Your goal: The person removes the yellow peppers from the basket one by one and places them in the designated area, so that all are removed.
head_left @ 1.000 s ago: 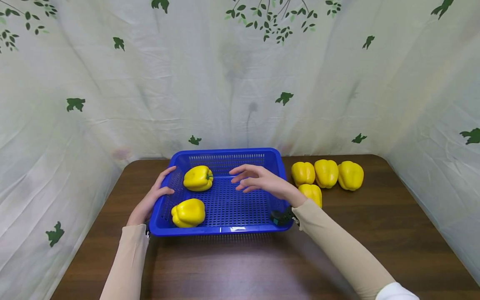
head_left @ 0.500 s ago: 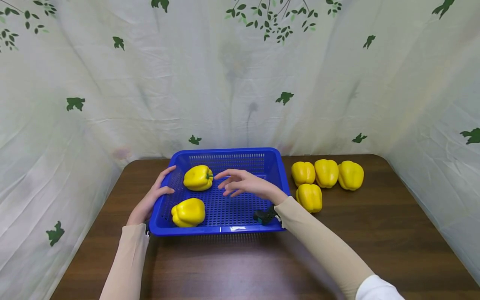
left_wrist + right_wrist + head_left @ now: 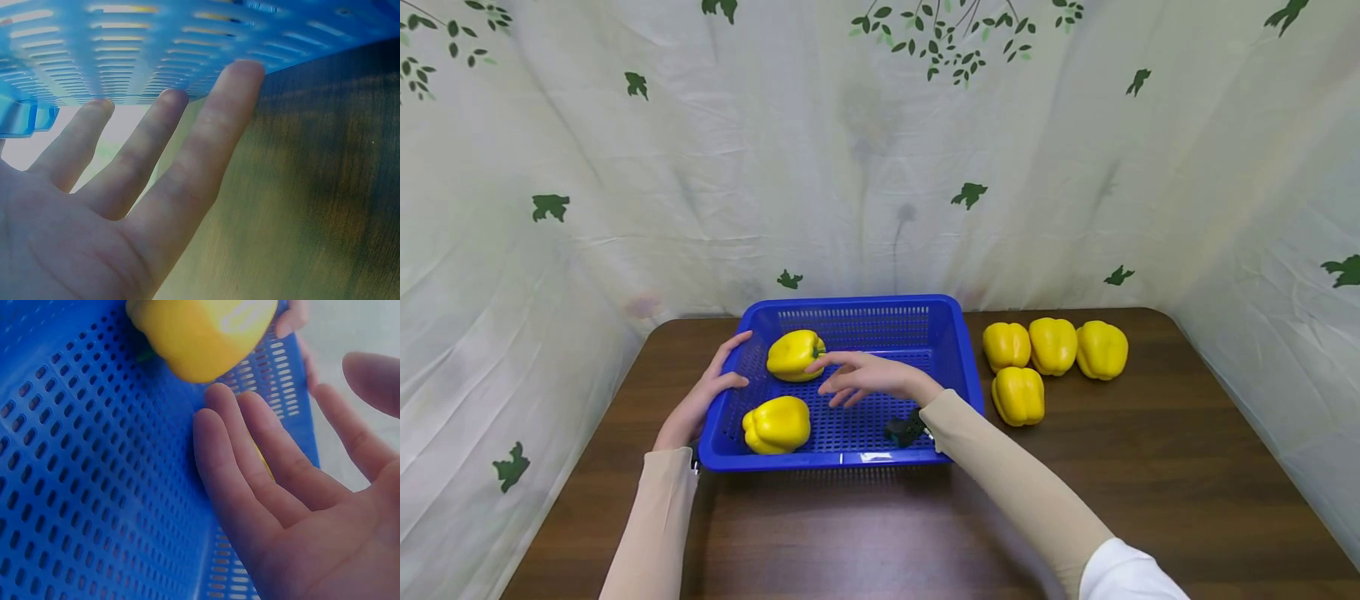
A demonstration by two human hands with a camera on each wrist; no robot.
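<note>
A blue plastic basket (image 3: 880, 457) with slotted walls stands on the table. My left hand (image 3: 703, 396) grips its left side, thumb and index finger over the rim; in the left wrist view the other fingers (image 3: 175, 169) lie straight against the slotted wall. Inside the basket, on the left, are two yellow bell peppers, a rear one (image 3: 790, 357) with its green stem to the right and a front one (image 3: 777, 425). My right hand (image 3: 874, 375) hangs over the basket with loose, extended fingers, holding nothing. Its index fingertip overlaps the rear pepper in the head view; contact is unclear.
Right of the basket, several more yellow bell peppers (image 3: 1052, 347) sit grouped on the brown wooden table (image 3: 1172, 450). A pale cloth (image 3: 880, 167) with leaf prints hangs behind and at both sides of the table. A dark device (image 3: 905, 428) is on my right wrist.
My right hand has moved left and slightly down across the basket, towards the rear pepper. My left hand, the basket and the peppers have stayed in place.
</note>
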